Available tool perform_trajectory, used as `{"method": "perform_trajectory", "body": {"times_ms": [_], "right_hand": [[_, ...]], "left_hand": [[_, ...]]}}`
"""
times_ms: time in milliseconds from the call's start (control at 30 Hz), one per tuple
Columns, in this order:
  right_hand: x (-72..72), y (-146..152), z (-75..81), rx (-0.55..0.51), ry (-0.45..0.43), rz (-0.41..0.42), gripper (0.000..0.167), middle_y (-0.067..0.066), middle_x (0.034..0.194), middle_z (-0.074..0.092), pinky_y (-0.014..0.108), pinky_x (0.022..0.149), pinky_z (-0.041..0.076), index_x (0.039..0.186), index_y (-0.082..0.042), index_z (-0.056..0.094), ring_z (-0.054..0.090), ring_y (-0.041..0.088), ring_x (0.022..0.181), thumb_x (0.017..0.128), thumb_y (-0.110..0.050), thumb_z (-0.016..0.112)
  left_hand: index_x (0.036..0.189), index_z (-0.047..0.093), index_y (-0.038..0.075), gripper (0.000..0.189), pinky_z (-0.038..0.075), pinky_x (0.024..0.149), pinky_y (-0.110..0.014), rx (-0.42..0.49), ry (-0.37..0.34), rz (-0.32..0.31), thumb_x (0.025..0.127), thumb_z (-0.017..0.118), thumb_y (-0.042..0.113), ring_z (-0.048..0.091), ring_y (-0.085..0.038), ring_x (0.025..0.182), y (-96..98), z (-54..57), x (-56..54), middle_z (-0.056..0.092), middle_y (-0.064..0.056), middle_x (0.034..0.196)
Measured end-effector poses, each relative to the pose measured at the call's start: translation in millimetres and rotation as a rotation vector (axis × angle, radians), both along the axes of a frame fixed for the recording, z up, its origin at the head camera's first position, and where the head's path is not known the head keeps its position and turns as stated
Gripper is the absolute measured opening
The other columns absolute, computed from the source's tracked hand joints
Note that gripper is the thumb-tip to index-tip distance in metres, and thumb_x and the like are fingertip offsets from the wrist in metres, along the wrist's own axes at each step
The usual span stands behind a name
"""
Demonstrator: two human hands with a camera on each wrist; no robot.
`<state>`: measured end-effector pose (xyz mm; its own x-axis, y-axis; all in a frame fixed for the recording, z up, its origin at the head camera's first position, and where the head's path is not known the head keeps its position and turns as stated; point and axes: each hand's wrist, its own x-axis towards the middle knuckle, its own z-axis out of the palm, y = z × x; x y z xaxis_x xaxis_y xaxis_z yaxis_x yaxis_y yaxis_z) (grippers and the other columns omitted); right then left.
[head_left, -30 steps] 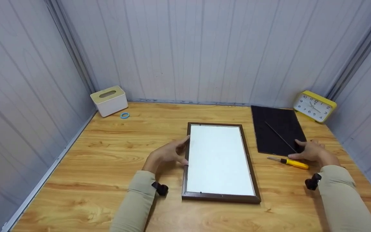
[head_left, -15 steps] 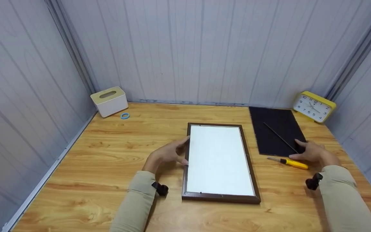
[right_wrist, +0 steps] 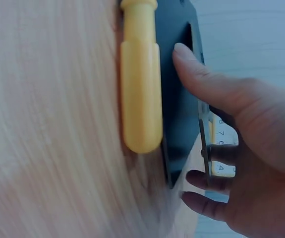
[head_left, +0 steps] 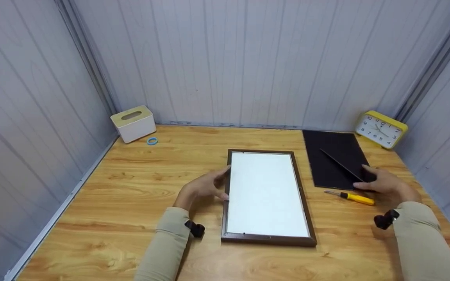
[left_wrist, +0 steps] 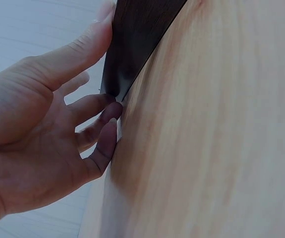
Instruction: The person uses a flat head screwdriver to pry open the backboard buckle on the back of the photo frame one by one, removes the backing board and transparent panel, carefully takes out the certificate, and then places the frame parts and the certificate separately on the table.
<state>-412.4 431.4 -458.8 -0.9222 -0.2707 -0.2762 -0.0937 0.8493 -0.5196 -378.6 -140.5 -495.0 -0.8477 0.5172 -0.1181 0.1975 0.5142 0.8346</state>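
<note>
A picture frame (head_left: 305,203) with a dark brown border lies flat on the table, its inside filled by a white panel (head_left: 266,195). My left hand (head_left: 205,185) touches the frame's left side with thumb and fingers; in the left wrist view the hand (left_wrist: 38,119) lies against the dark border (left_wrist: 137,39). On the right, a black backing board (head_left: 322,171) lies on the table. My right hand (head_left: 383,182) pinches the thin black stand leg (head_left: 342,166) that rises off it. In the right wrist view the leg (right_wrist: 205,139) stands between thumb and fingers.
A yellow-handled screwdriver (head_left: 358,198) lies just in front of the board. A yellow alarm clock (head_left: 381,129) stands at the back right. At the back left are a tissue box (head_left: 136,128) and a blue ring (head_left: 152,141). Panelled walls enclose the table.
The black board has shifted slightly left and towards me. My right hand has moved a little right, and the stand leg now shows wider, tilted up more. My left hand and the frame stay put.
</note>
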Motion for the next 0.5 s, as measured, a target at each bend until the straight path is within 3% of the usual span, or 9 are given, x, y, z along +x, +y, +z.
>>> {"method": "perform_trajectory", "body": {"times_ms": [133, 233, 400, 500], "right_hand": [[3.4, -5, 8.1, 0.056, 0.096, -0.012, 0.105, 0.048, 0.15, 0.007, 0.075, 0.103, 0.023, 0.156, 0.006, 0.013, 0.015, 0.068, 0.132, 0.092, -0.058, 0.064], [3.4, -19, 13.8, 0.035, 0.153, -0.014, 0.103, 0.047, 0.151, 0.002, 0.076, 0.103, 0.021, 0.158, 0.001, 0.016, 0.014, 0.069, 0.131, 0.091, -0.059, 0.066], [8.5, -53, 18.7, 0.02, 0.295, 0.075, 0.091, 0.043, 0.154, 0.012, 0.078, 0.101, 0.023, 0.156, -0.001, 0.028, 0.019, 0.067, 0.133, 0.092, -0.052, 0.067], [18.3, -80, 15.6, -0.008, 0.299, 0.124, 0.091, 0.038, 0.157, 0.01, 0.073, 0.097, 0.035, 0.158, -0.007, 0.026, 0.037, 0.06, 0.127, 0.092, -0.053, 0.067]], "left_hand": [[0.162, 0.015, 0.019, 0.111, 0.018, 0.12, -0.04, -0.014, -0.002, -0.007, 0.077, 0.087, 0.024, 0.014, -0.024, 0.15, 0.5, 1.3, -0.1, 0.015, -0.006, 0.166], [0.162, 0.017, 0.016, 0.11, 0.017, 0.12, -0.04, -0.014, 0.008, -0.008, 0.077, 0.087, 0.023, 0.015, -0.025, 0.15, 0.8, 1.7, -0.5, 0.016, -0.009, 0.165], [0.16, 0.021, 0.012, 0.107, 0.016, 0.12, -0.04, -0.011, 0.031, -0.015, 0.077, 0.087, 0.022, 0.019, -0.027, 0.149, 0.9, 0.9, -1.0, 0.021, -0.013, 0.164], [0.16, 0.025, 0.015, 0.102, 0.017, 0.12, -0.043, -0.017, 0.026, -0.024, 0.079, 0.086, 0.022, 0.019, -0.028, 0.149, -0.1, 0.1, 0.1, 0.023, -0.013, 0.163]]}}
